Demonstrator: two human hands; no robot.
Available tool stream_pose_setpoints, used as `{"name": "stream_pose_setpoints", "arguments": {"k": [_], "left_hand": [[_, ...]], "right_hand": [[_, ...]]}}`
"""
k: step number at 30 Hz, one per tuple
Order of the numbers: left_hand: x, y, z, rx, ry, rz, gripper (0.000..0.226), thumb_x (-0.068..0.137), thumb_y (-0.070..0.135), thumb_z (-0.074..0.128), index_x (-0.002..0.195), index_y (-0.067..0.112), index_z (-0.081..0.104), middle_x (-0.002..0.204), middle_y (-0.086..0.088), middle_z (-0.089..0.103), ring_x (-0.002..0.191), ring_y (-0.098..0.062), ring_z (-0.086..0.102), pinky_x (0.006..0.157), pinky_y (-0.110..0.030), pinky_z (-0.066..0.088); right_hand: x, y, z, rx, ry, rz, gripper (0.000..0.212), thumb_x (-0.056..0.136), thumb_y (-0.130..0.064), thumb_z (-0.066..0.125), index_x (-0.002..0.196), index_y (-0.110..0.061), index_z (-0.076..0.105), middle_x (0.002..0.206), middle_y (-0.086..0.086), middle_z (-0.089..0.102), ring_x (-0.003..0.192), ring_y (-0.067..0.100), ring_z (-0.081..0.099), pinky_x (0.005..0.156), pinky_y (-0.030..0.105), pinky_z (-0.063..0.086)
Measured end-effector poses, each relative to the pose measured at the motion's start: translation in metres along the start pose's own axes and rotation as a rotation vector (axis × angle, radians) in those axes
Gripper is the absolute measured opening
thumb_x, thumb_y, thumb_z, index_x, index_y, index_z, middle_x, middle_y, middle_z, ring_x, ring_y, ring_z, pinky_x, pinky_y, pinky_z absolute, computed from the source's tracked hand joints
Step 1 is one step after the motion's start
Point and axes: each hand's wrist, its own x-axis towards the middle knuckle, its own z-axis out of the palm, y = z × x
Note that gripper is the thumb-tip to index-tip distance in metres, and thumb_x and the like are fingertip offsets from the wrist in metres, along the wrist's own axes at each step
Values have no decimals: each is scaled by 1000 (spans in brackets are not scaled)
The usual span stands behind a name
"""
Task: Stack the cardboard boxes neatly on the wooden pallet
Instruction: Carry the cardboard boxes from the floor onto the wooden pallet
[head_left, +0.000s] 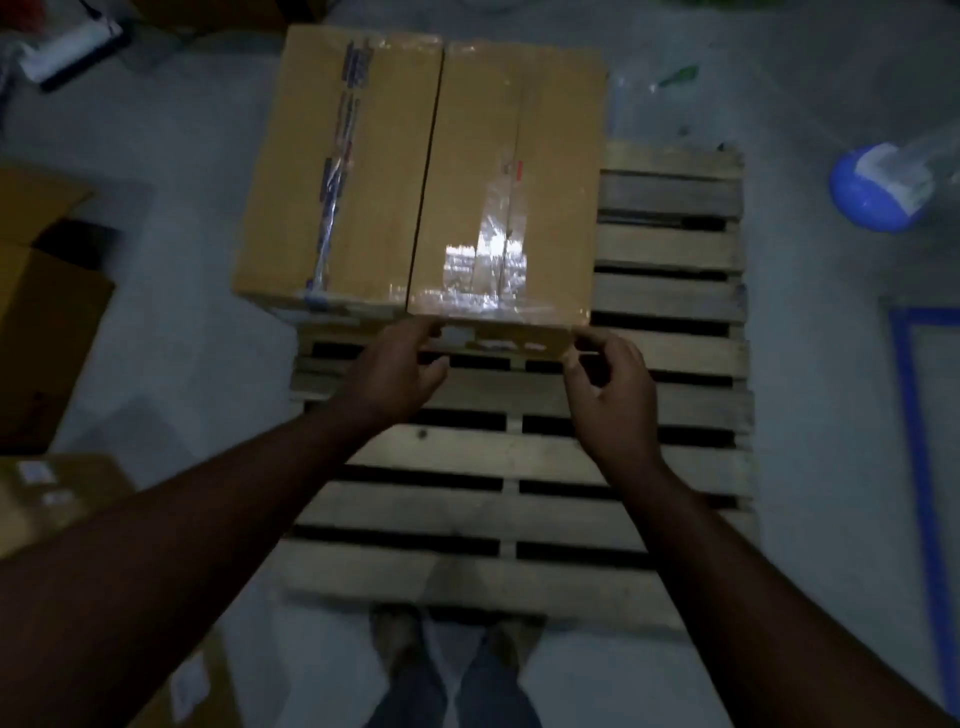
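A: Two cardboard boxes (421, 176) are seen side by side at the wooden pallet's (519, 452) twelve o'clock end.

B: The near corners are touched by the left hand (395, 369) and right hand (608, 389), fingers loosely curled; no firm grip can be made out in the blur.

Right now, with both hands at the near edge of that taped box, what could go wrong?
The left box seems to jut past the wooden pallet on the left, so a nudge might tip it or leave the stack uneven. The right box has glossy tape where the left hand and right hand meet its near edge; a grip there could slip. The person's feet stand close against the pallet, a likely trip point.
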Motion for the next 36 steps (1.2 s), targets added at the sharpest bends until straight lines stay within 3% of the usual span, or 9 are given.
{"name": "stream_pose_setpoints", "arguments": {"k": [5,11,13,16,19,22,26,29,36], "left_hand": [[-122,103,-48,-152,-48,-49,37,97,21,65,133,15,63,122,1,71,113,-8,65,94,-27,54],[-243,199,-67,-149,-159,28,30,99,25,63,127,16,67,120,1,71,109,-9,65,88,-14,50],[-271,220,-60,-184,-226,85,28,99,24,63,126,18,67,119,3,71,107,-7,66,91,-22,56],[-308,263,-40,-188,-340,265,27,99,22,62,125,18,68,119,5,71,106,-5,66,95,-32,56],[-354,312,-21,-207,-439,381,28,99,15,63,126,10,67,116,1,71,100,-1,63,88,-7,47],[-404,353,4,-179,-530,471,28,99,14,64,126,8,67,112,1,70,98,-3,64,79,5,38],[-464,402,54,-140,-689,576,26,96,10,66,122,6,68,106,-4,73,92,-8,68,78,-1,44],[-504,443,100,-104,-780,638,26,97,15,66,122,15,68,100,5,72,84,6,67,75,-9,48],[-638,554,226,-103,-766,669,19,96,14,69,114,16,71,92,7,70,78,18,63,72,-2,44]], "right_hand": [[-94,-84,-79,151,-38,125,27,100,-16,64,126,-16,67,121,3,67,101,-1,64,83,9,50],[-225,-136,-180,257,34,264,24,100,-17,64,123,-18,70,117,-4,72,104,3,66,83,13,51],[-270,-135,-210,280,114,314,22,100,-15,65,120,-20,72,114,-5,73,101,2,67,84,16,51],[-348,-125,-260,342,327,401,20,99,-12,66,114,-23,72,112,-1,75,103,12,70,92,35,58],[-427,-112,-300,381,492,472,21,96,-19,67,112,-32,71,108,4,75,103,22,70,94,47,58],[-506,-92,-330,424,615,540,25,96,-18,67,114,-35,68,101,11,71,91,21,68,85,44,57],[-604,-62,-373,553,806,603,26,100,-8,63,120,-24,65,95,6,69,86,17,65,78,35,54],[-683,-31,-409,609,934,669,25,102,-7,61,125,-16,64,96,4,70,90,18,66,76,30,55],[-829,62,-521,633,997,666,20,101,-9,62,115,-23,67,101,3,72,92,17,66,79,31,54]]}}
